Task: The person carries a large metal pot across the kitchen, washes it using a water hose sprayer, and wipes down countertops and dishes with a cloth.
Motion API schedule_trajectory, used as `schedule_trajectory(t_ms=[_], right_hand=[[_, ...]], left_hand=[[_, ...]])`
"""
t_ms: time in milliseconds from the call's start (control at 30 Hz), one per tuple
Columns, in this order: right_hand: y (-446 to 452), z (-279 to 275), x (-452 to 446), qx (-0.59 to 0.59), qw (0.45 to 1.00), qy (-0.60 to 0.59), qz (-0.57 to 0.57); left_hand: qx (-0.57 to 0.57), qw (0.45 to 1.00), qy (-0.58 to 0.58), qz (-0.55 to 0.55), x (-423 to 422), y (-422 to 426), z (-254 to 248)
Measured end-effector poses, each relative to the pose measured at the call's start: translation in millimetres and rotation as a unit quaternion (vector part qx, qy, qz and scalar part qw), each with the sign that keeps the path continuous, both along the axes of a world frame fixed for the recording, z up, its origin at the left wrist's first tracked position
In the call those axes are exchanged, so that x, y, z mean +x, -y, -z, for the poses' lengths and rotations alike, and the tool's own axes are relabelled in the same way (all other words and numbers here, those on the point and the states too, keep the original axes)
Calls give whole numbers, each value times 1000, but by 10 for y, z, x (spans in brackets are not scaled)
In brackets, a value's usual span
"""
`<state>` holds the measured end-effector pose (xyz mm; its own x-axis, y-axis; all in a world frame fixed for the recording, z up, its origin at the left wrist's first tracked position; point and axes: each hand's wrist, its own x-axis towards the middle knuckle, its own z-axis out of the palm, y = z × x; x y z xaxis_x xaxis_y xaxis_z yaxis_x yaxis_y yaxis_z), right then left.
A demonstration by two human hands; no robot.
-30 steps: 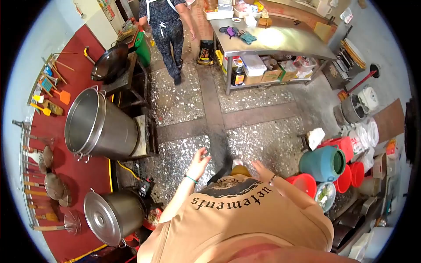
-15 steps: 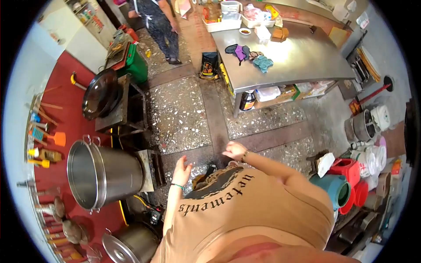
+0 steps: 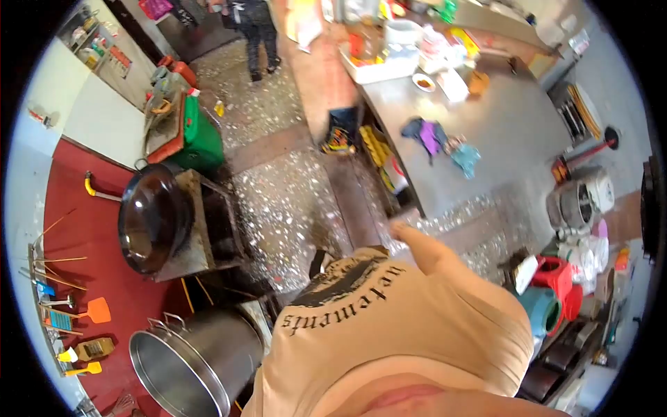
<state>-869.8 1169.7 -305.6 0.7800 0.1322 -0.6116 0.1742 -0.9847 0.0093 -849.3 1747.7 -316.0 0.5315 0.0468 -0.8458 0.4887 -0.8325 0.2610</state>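
My right hand (image 3: 403, 228) is a blur below the near corner of the steel table (image 3: 497, 115), in front of my tan shirt (image 3: 375, 306); its fingers cannot be made out. My left hand does not show. On the table lie a purple and dark cloth (image 3: 429, 136) and a teal cloth (image 3: 465, 160), both beyond my right hand. A small dish (image 3: 423, 83) and a white box (image 3: 454, 85) stand farther back, beside a white tray (image 3: 379, 71) of items.
At left are a large wok (image 3: 154, 219) on a stand, a tall steel pot (image 3: 201, 358) and a green bin (image 3: 201, 135). A black bag (image 3: 340, 131) stands by the table. Another person (image 3: 257, 35) is at the top. Red and teal buckets (image 3: 542, 309) stand at right.
The view has moved nearer the table and wok. My left hand has gone out of view, and my right hand has moved right and blurred. The other person is farther away.
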Motion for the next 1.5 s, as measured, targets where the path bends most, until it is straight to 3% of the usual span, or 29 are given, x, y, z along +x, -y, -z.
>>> schedule_trajectory(t_ms=[33, 67, 100, 133, 167, 200, 233, 267, 333, 367, 400, 433, 467, 500, 533, 567, 633, 667, 700, 767, 833, 900, 967, 1100, 1233, 1300, 1367, 1467, 1500], right_hand=[[216, 120, -15, 27, 986, -6, 165], [391, 716, -196, 97, 933, 110, 329], [586, 709, -157, 100, 936, 110, 318], [712, 654, -67, 38, 934, -137, 329], [828, 660, -9, -30, 871, -373, 319], [941, 1068, -55, 100, 899, -294, 310], [1051, 1458, -85, 227, 907, -221, 277], [876, 1112, 466, 220, 916, -176, 287], [496, 374, 1617, 204, 927, -83, 304], [125, -497, 2318, 318, 754, -25, 574], [299, 115, 2803, 356, 853, 71, 376], [6, -609, 3582, 440, 701, 14, 561], [-188, -1311, 4331, 445, 713, 16, 542], [-327, -1681, 4957, 498, 685, 54, 528], [-385, -1698, 5569, 602, 610, 28, 516], [-491, -1724, 6153, 665, 611, 96, 419], [-766, -2614, 7065, 702, 642, 153, 267], [-915, -3054, 7412, 740, 616, 142, 229], [-1062, -3388, 7704, 775, 588, 130, 192], [-1282, -3673, 8274, 796, 579, 161, 72], [-1384, -3726, 8808, 723, 666, 149, -108], [-1338, -3784, 9310, 653, 702, -225, -172], [-1135, -3893, 9790, 524, 793, -261, -168], [-424, -3655, 10629, 539, 839, 22, 73], [475, -3933, 11121, 548, 766, 157, 296], [892, -4185, 11271, 569, 694, 219, 382], [1368, -4351, 11444, 538, 671, 359, 363], [1898, -4927, 11799, 565, 569, 553, 229], [2053, -5097, 11952, 579, 516, 609, 164]], left_hand=[[-3, 1000, -1, -5, 369, 52, -120], [-5, 1000, -3, -4, 744, 72, -39], [-18, 1000, 9, -10, 1180, 143, -97], [-50, 998, 40, -21, 1699, 295, -236], [-89, 993, 68, -34, 2262, 556, -402], [-141, 983, 109, -50, 2807, 867, -668], [-232, 959, 139, -80, 3294, 1359, -1434], [-291, 929, 229, 9, 3890, 1548, -1243], [-400, 876, 268, -5, 4568, 2320, -2412], [-450, 847, 285, 5, 4808, 2569, -2815], [-450, 845, 290, -4, 4986, 2759, -3118], [-456, 829, 321, 32, 5208, 2927, -3404], [-460, 812, 353, 71, 5509, 3055, -3573], [-455, 812, 358, 70, 5808, 3098, -3631], [-440, 790, 419, 83, 6095, 3104, -3676], [-422, 766, 475, 98, 6391, 3091, -3711], [-422, 749, 511, 9, 6988, 2983, -3815], [-465, 719, 512, -73, 7236, 2942, -3916], [-434, 710, 543, -117, 7492, 2862, -3974], [-437, 652, 580, -221, 7997, 2692, -3945], [-432, 619, 596, -272, 8500, 2558, -3900], [-451, 613, 562, -324, 9145, 2417, -3708], [-461, 631, 509, -361, 9852, 2400, -3570], [-535, 662, 420, -314, 11271, 2805, -3546], [-554, 732, 392, -60, 12428, 3781, -3978], [-630, 682, 371, 19, 12916, 4336, -4361], [-702, 578, 401, 112, 13335, 4876, -4819], [-757, 427, 451, 204, 13688, 5600, -5679], [-797, 346, 447, 211, 13800, 5826, -5898]])
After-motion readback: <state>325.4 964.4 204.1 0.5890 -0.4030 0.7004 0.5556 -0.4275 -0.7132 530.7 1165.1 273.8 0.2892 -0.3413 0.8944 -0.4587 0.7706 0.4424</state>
